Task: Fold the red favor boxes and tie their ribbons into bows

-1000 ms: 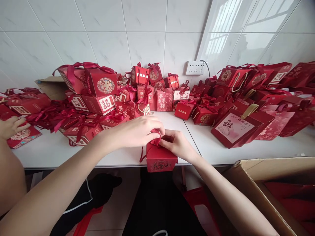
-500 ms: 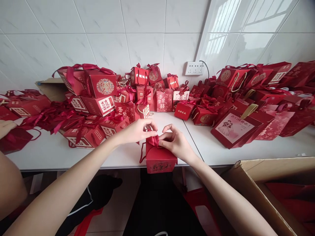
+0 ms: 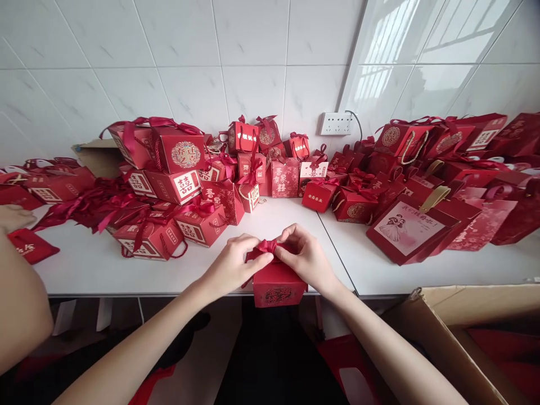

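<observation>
A: Where does the red box (image 3: pixel 278 284) sit?
B: Right at the near edge of the white table (image 3: pixel 84 264), about centre, in front of the person. The ribbon (image 3: pixel 268 245) is bunched on its top.
A: Hands?
B: The left hand (image 3: pixel 234 264) and right hand (image 3: pixel 306 259) meet over the lid. Each pinches the ribbon between thumb and forefinger, fingers narrow, the rest curled. Fingertips partly hide the knot.
A: What makes the tie go well, by your reading?
B: Probably pulling both ends outward and level with even tension, so the bow lands centred and the flaps hold shut. I'd also bear down lightly on the lid, because a box this close to the edge could tip off.
A: Surroundings?
B: Stacked boxes (image 3: pixel 177 169) far left and gift bags (image 3: pixel 405 225) far right, all well apart from the hands. Another person's hand (image 3: pixel 14 216) is at the far left, near a red pouch (image 3: pixel 29 247). An open cardboard carton (image 3: pixel 442 315) sits near right, below the table.
</observation>
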`<state>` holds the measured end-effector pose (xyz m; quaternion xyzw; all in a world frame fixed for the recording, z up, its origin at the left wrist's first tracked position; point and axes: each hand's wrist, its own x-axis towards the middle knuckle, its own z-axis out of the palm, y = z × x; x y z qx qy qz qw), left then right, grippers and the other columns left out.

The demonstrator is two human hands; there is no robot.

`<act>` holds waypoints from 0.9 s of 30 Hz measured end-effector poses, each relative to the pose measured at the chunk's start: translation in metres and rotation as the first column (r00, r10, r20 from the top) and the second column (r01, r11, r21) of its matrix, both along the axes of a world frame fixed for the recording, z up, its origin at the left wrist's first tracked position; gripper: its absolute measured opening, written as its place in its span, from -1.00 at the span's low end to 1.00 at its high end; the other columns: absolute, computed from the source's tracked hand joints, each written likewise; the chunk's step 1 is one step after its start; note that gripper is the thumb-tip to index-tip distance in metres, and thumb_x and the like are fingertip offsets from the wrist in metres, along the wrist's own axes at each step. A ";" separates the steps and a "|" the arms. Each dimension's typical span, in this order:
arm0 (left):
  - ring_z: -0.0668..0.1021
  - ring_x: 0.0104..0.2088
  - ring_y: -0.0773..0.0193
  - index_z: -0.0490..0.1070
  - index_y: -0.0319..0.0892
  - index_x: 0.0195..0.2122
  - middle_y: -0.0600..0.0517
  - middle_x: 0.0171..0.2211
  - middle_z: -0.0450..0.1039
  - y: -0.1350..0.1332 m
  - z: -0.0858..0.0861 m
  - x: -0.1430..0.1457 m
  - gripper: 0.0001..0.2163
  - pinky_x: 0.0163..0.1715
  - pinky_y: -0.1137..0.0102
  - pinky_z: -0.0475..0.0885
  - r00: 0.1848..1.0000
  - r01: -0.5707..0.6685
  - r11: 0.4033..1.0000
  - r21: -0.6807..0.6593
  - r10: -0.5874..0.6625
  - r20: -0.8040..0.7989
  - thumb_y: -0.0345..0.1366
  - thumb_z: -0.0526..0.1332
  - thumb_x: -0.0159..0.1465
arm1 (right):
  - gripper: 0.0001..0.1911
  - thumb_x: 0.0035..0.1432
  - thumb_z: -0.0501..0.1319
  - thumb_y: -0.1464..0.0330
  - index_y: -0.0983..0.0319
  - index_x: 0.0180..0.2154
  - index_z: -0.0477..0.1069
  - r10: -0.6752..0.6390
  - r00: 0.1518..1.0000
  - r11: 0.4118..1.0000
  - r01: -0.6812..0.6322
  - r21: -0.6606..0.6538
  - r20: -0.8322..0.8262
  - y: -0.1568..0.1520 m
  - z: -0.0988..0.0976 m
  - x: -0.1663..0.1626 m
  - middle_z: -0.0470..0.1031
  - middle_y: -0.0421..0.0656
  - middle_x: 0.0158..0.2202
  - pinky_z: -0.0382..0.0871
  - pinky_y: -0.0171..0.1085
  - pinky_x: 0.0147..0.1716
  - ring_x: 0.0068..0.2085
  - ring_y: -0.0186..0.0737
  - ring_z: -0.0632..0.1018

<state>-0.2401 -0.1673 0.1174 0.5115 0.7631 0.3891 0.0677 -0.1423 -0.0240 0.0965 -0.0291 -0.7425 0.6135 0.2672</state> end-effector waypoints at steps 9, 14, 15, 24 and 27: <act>0.47 -0.39 0.24 0.34 -0.17 -0.47 0.01 -0.46 0.43 0.016 -0.024 0.015 -0.83 -0.33 0.40 0.33 0.949 -0.197 0.950 0.242 0.122 0.292 -0.18 0.19 0.16 | -0.83 0.04 0.16 0.22 0.18 -0.46 0.29 -0.133 0.991 0.960 0.129 0.248 -0.001 0.004 -0.010 -0.003 0.47 -0.20 -0.53 0.42 -0.36 -0.51 -0.50 -0.26 0.51; 0.51 -0.35 0.21 0.36 -0.17 -0.46 -0.02 -0.43 0.48 0.026 -0.033 0.009 -0.84 -0.28 0.37 0.35 0.875 -0.243 0.914 0.325 0.062 0.480 -0.20 0.26 0.07 | -0.72 -0.08 0.20 0.08 0.15 -0.49 0.31 -0.182 0.983 0.962 0.175 0.209 0.012 0.015 -0.024 -0.016 0.48 -0.21 -0.58 0.42 -0.39 -0.65 -0.60 -0.24 0.51; 0.51 -0.35 0.21 0.36 -0.17 -0.46 -0.02 -0.43 0.48 0.027 -0.034 0.008 -0.83 -0.27 0.36 0.36 0.860 -0.252 0.909 0.333 0.052 0.508 -0.19 0.26 0.06 | -0.70 -0.11 0.20 0.06 0.15 -0.50 0.32 -0.178 0.984 0.966 0.168 0.196 0.030 0.017 -0.026 -0.017 0.49 -0.20 -0.58 0.42 -0.39 -0.67 -0.60 -0.23 0.51; 0.50 -0.34 0.22 0.24 -0.15 -0.40 0.01 -0.43 0.42 0.029 -0.037 0.008 -0.70 -0.24 0.34 0.35 0.792 -0.295 0.887 0.355 0.019 0.610 -0.14 0.33 0.00 | -0.69 -0.14 0.22 0.05 0.15 -0.52 0.34 -0.146 0.985 0.970 0.123 0.211 0.097 0.020 -0.023 -0.015 0.52 -0.18 -0.54 0.44 -0.38 -0.63 -0.56 -0.20 0.53; 0.49 -0.31 0.24 0.21 -0.13 -0.33 0.03 -0.40 0.40 0.027 -0.034 0.008 -0.69 -0.25 0.38 0.34 0.801 -0.294 0.890 0.347 0.031 0.598 -0.15 0.31 0.03 | -0.74 -0.05 0.19 0.11 0.17 -0.53 0.34 -0.116 0.992 0.954 0.094 0.284 0.058 0.017 -0.014 -0.011 0.48 -0.20 -0.57 0.41 -0.39 -0.59 -0.55 -0.24 0.50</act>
